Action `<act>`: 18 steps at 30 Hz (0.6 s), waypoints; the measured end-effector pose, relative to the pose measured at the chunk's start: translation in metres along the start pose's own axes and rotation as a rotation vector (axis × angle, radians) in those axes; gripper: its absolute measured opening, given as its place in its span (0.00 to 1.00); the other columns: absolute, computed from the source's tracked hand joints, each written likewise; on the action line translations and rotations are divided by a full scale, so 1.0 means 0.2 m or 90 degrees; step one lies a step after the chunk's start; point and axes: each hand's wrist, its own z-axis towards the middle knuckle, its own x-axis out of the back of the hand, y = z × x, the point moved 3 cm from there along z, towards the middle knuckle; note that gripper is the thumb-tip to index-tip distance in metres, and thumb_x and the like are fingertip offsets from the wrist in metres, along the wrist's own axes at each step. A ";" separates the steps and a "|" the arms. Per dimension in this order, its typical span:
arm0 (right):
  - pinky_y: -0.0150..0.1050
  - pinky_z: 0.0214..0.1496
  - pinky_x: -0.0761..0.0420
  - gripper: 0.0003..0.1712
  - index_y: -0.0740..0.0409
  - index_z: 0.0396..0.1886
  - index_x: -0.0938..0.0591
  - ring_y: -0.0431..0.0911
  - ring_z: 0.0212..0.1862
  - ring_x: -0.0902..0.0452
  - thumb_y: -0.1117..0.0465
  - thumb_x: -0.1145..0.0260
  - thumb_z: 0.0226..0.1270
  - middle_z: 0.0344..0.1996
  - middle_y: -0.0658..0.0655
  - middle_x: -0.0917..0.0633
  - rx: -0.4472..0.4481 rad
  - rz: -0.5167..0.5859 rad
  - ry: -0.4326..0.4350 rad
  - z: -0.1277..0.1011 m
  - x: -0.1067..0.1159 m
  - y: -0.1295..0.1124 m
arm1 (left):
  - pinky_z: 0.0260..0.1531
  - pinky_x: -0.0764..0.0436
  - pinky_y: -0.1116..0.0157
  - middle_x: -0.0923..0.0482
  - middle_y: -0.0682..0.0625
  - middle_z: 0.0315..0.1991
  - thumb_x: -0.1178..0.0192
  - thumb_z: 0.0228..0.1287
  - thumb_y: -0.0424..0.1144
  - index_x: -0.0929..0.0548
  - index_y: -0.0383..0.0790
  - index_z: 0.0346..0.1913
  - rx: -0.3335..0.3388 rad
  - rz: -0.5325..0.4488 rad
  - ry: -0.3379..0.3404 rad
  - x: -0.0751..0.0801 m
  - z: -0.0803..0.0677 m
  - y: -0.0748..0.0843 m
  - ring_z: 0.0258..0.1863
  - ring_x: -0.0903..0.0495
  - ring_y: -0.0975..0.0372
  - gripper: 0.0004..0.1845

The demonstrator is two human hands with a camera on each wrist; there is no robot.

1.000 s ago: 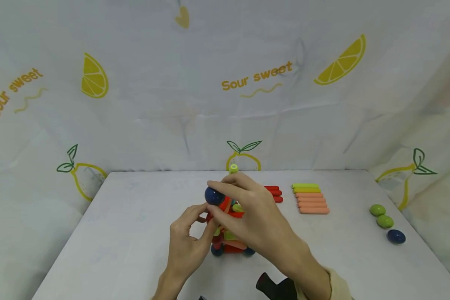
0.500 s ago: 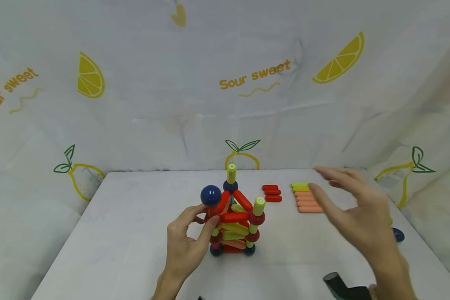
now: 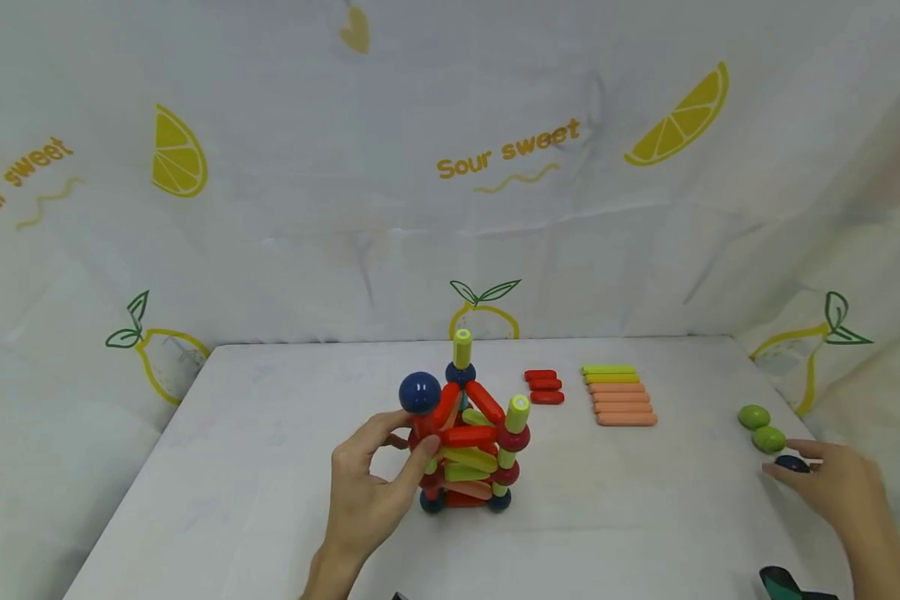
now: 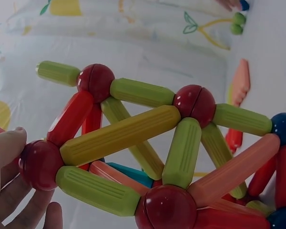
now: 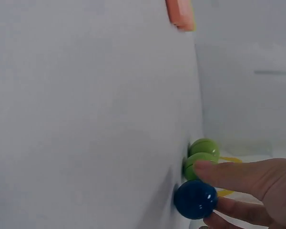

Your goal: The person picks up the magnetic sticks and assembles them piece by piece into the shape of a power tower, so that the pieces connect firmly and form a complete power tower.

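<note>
Wrinkly white fabric (image 3: 307, 225) hangs behind everything, printed with lemon slices and "Sour sweet", and the counter (image 3: 270, 450) in front of it is a smooth, pale white. Going left to right, the left hand (image 3: 375, 483) has its thumb and fingers pinched on the near-left upper corner of a stick-and-ball frame (image 3: 468, 437), which stands upright around the middle of the counter. A shiny blue ball (image 3: 420, 392) tops that corner; the red piece under it is partly hidden by the fingers. Left wrist view gives the best texture: chunky rods with grooved faces, like the mustard rod (image 4: 121, 129), joined by glossy dark red balls (image 4: 95, 83) with a seam line. Its bottom end gets cut off there, and the inside is a jumble that's tough to sort out.

Next over are three stubby red rods (image 3: 545, 384), then a neat row of two yellowish rods (image 3: 610, 374) and four peach rods (image 3: 625, 407). Two green balls (image 3: 768, 439) sit near the right edge, with a loose blue ball (image 5: 194, 199) just beside them. The right hand (image 3: 843, 487) has its fingers narrow around that one, but I can't tell if they're actually gripping it. Some dark gadget (image 3: 783, 583) is cropped at the bottom.
</note>
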 end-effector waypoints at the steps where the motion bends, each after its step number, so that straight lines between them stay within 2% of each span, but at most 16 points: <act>1: 0.61 0.44 0.24 0.33 0.81 0.53 0.23 0.76 0.46 0.25 0.61 0.25 0.55 0.47 0.85 0.21 -0.021 0.006 -0.015 0.00 -0.02 0.02 | 0.38 0.14 0.66 0.09 0.51 0.41 0.27 0.57 0.28 0.12 0.43 0.52 0.001 -0.004 -0.005 0.00 0.00 0.00 0.40 0.14 0.63 0.19; 3: 0.62 0.47 0.27 0.32 0.81 0.54 0.24 0.75 0.48 0.28 0.63 0.25 0.55 0.44 0.83 0.20 -0.054 0.019 -0.031 -0.01 -0.04 0.04 | 0.38 0.14 0.66 0.10 0.53 0.41 0.26 0.57 0.30 0.12 0.45 0.52 0.006 -0.006 -0.016 0.00 0.00 -0.01 0.39 0.15 0.64 0.19; 7: 0.62 0.48 0.28 0.32 0.80 0.56 0.25 0.74 0.49 0.30 0.65 0.27 0.57 0.45 0.83 0.20 -0.092 0.030 -0.038 -0.01 -0.07 0.08 | 0.38 0.14 0.66 0.10 0.54 0.40 0.24 0.56 0.33 0.12 0.47 0.51 0.023 0.006 -0.032 0.01 0.00 -0.02 0.37 0.16 0.65 0.18; 13: 0.57 0.42 0.27 0.32 0.81 0.56 0.27 0.70 0.41 0.25 0.59 0.31 0.63 0.36 0.79 0.18 -0.076 0.008 -0.008 0.02 -0.10 0.12 | 0.39 0.14 0.66 0.10 0.55 0.40 0.24 0.56 0.35 0.11 0.46 0.49 0.044 0.014 -0.043 0.02 0.00 -0.03 0.37 0.16 0.66 0.16; 17: 0.47 0.29 0.24 0.29 0.82 0.54 0.24 0.69 0.35 0.20 0.58 0.34 0.66 0.32 0.79 0.16 -0.013 0.042 0.085 -0.02 -0.02 0.01 | 0.38 0.14 0.65 0.10 0.55 0.40 0.24 0.56 0.35 0.11 0.45 0.48 0.054 0.018 -0.050 0.02 0.00 -0.03 0.37 0.16 0.66 0.15; 18: 0.42 0.26 0.24 0.29 0.82 0.54 0.23 0.61 0.30 0.18 0.58 0.34 0.67 0.34 0.80 0.16 0.010 0.056 0.115 -0.03 0.01 -0.05 | 0.38 0.14 0.65 0.10 0.55 0.40 0.23 0.56 0.35 0.11 0.45 0.48 0.055 0.020 -0.050 0.02 0.00 -0.03 0.38 0.16 0.66 0.16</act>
